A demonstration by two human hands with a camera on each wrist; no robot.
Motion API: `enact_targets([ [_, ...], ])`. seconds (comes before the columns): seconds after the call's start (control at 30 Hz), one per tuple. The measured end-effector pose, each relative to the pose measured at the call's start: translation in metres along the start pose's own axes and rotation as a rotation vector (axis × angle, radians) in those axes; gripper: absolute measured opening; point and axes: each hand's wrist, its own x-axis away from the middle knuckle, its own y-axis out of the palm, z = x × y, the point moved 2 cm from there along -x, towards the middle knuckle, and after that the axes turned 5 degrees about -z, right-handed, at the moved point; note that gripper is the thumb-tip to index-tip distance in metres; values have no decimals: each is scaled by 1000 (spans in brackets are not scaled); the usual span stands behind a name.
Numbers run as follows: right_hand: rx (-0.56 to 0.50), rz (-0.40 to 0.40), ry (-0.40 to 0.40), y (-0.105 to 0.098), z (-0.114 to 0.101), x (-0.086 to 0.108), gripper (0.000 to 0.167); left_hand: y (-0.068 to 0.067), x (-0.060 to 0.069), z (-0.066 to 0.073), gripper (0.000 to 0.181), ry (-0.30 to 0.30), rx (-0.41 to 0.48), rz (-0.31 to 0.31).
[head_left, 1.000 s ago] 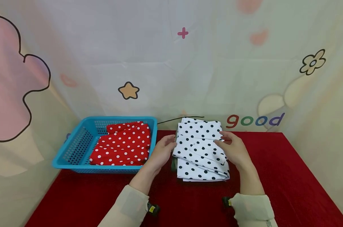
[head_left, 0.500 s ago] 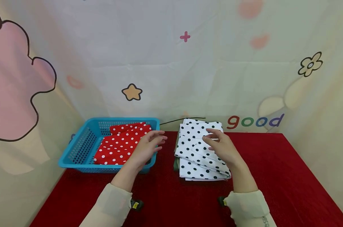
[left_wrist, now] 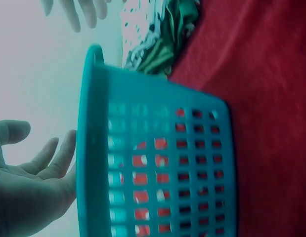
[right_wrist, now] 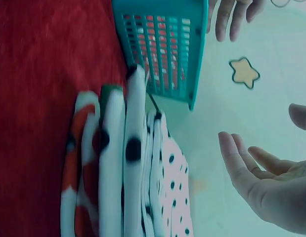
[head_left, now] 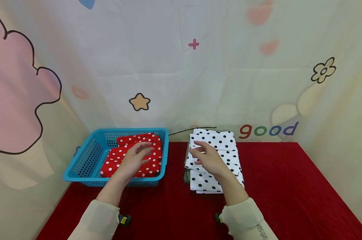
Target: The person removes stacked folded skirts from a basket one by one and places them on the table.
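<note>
My left hand [head_left: 134,161] hovers over the blue plastic basket [head_left: 89,160], its fingers loosely bent around nothing. Inside the basket's right part lies a folded red cloth with white dots [head_left: 157,160]. My right hand [head_left: 210,160] hangs, also holding nothing, above a folded white cloth with black dots [head_left: 228,156]. That cloth tops a stack; a green cloth [head_left: 186,176] peeks out at its left side. In the right wrist view, a cloth with orange patches [right_wrist: 76,148] shows at the bottom of the stack. The left wrist view shows my left hand [left_wrist: 34,187] above the basket's rim.
Basket and stack stand side by side on a dark red table cover [head_left: 169,206], with a gap between them. More red cover [head_left: 276,180] stretches to the right. A printed curtain [head_left: 175,80] hangs behind the table.
Both hands have moved left: the left from beside the white stack to over the basket, the right from the stack's right edge to above its middle. The cloths stay in place.
</note>
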Motion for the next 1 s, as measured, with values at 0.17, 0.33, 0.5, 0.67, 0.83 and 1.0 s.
enact_targets([
  [0.17, -31, -39, -22, 16, -4, -4, 62, -13, 4, -7, 55, -28, -31, 22],
  [0.33, -49, -47, -40, 31, -10, -9, 64, -25, 6, -13, 59, -39, -57, 35],
  [0.5, -82, -73, -48, 48, -22, -14, 66, -37, 10, -16, 59, -49, -84, 63],
  [0.67, -86, -126, -59, 66, -29, -20, 66, -48, 12, -17, 59, -57, -106, 96],
  [0.83, -71, -163, -49, 80, -35, -23, 68, -60, 12, -22, 60, -87, -137, 117],
  [1.0, -59, -180, -19, 95, -40, -26, 76, -72, 15, -28, 61, -139, -165, 137],
])
